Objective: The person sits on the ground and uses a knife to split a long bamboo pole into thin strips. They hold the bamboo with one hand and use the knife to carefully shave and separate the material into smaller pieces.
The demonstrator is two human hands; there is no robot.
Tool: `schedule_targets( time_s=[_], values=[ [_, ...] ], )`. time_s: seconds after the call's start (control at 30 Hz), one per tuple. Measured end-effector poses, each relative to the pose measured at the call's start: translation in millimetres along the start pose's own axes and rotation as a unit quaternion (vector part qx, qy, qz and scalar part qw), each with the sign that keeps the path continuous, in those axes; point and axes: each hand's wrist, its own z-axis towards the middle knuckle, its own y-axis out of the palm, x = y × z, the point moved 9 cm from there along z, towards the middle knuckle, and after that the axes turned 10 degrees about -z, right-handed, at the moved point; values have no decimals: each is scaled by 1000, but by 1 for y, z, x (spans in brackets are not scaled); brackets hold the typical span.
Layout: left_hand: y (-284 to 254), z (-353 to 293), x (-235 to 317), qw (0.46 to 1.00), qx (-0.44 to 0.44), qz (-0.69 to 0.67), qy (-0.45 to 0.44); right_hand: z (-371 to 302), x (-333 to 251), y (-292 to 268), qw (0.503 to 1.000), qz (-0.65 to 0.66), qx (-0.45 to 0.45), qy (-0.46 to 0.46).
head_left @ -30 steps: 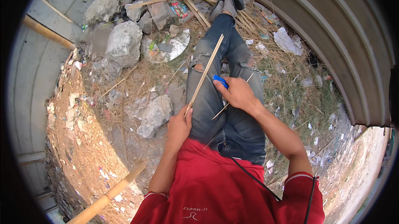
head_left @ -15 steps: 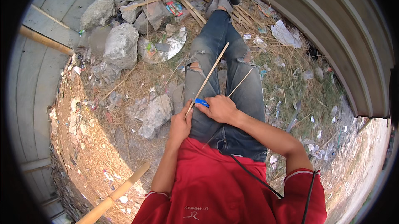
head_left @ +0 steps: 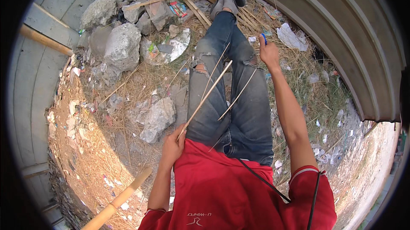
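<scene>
My left hand (head_left: 172, 147), at the left edge of my lap, is closed around the lower end of a thin bamboo strip (head_left: 209, 94). The strip slants up and away over my thighs. A finer sliver (head_left: 216, 71) runs beside it and sticks out past its far end. My right hand (head_left: 269, 54) is stretched far forward, right of my knees, and closed on a small blue tool (head_left: 264, 39). Only part of the tool shows; I cannot make out a blade. Another thin bamboo sliver (head_left: 239, 94) lies across my jeans (head_left: 252, 123), between the thighs.
Long bamboo strips (head_left: 192, 6) lie in a pile around my feet. Grey rocks (head_left: 122, 46) and litter cover the ground to the left. A thick bamboo pole (head_left: 117, 202) slants in at lower left. Ribbed metal sheeting (head_left: 341, 38) rises on the right; a panelled wall (head_left: 32, 102) stands on the left.
My right hand has swung forward and right with the blue tool, away from the strip. My left hand has drawn back toward my waist with the strip. A fine sliver now shows beside it.
</scene>
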Motion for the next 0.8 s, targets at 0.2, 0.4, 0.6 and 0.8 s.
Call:
schedule_targets(
  time_s=[0.2, 0.4, 0.6, 0.8],
  values=[
    [12, 2, -6, 998, 40, -47, 24, -23, -40, -29, 994, 47, -57, -85],
    [15, 44, 18, 998, -14, 32, -55, -168, -130, -1, 945, 42, -221, -237],
    [18, 53, 32, 996, 6, 71, -46, -259, -154, 29, 906, 16, -279, -318],
    [26, 54, 33, 998, 30, 54, -27, -279, -157, 40, 899, 7, -314, -304]
  ],
)
